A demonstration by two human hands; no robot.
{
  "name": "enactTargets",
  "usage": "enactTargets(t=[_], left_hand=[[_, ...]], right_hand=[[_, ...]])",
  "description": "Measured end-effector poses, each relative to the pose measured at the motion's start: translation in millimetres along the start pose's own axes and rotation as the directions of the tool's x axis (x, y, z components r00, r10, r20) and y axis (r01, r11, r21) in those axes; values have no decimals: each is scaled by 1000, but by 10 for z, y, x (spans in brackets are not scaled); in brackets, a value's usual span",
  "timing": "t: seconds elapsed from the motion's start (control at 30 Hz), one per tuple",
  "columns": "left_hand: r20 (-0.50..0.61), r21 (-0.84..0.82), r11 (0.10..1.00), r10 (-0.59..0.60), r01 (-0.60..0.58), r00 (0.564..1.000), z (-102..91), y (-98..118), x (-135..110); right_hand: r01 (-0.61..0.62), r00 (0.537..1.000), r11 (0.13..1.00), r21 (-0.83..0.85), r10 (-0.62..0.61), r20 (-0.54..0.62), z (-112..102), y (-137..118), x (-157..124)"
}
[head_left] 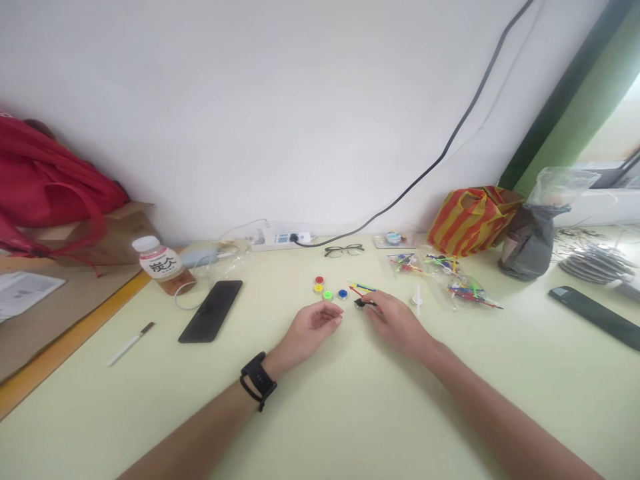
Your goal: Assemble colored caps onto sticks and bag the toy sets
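My left hand [314, 325] rests on the pale green table [350, 400], fingers curled loosely and palm half up, with nothing visible in it. A black band circles its wrist. My right hand [393, 319] lies just beside it, fingertips pinched on a small black round piece [359, 304]. Just beyond the hands sit small round pieces: red [319, 280], yellow [318, 289], green [327, 295] and blue [343, 293]. A few thin coloured sticks [361, 288] lie next to them.
A black phone [211, 311], a drink bottle [161, 265] and a white pen [129, 344] lie to the left. Glasses [344, 251] and a power strip [280, 239] sit by the wall. Bags of coloured sticks [457, 285], a striped bag [471, 220] and a dark device [595, 316] are on the right.
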State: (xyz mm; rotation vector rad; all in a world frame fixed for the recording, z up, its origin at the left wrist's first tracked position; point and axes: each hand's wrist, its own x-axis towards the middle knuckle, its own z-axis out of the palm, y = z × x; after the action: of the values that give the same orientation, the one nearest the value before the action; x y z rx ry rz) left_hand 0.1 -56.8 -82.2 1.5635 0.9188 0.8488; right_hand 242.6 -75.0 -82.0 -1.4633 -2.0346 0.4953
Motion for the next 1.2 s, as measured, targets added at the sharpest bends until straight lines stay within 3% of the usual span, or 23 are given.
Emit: enactTargets(t=[0.13,0.2,0.27,0.43,0.7,0.93,1.2], left_hand=[[-14,297,943,159,-147,987,49,9,-51],[41,361,915,176,-179,983,66,34,-66],[67,377,905,185,-196,981,75,52,-71],[19,340,930,142,-140,990,68,56,-75],[58,30,994,106,-108,993,87,117,-83],[141,37,987,147,-154,979,84,198,-113],[135,41,988,140,-146,981,64,156,-90]], right_hand=[[66,981,991,118,-86,174,-59,-160,-53],[103,958,973,206,-153,244,-87,-246,-73],[116,952,954,277,-186,244,-92,-296,-82],[125,972,939,321,-181,151,-19,-262,-70],[88,991,865,493,-125,42,61,-407,-119],[89,991,850,519,-127,39,139,-396,-131],[66,997,841,537,-75,-6,121,-359,-110]])
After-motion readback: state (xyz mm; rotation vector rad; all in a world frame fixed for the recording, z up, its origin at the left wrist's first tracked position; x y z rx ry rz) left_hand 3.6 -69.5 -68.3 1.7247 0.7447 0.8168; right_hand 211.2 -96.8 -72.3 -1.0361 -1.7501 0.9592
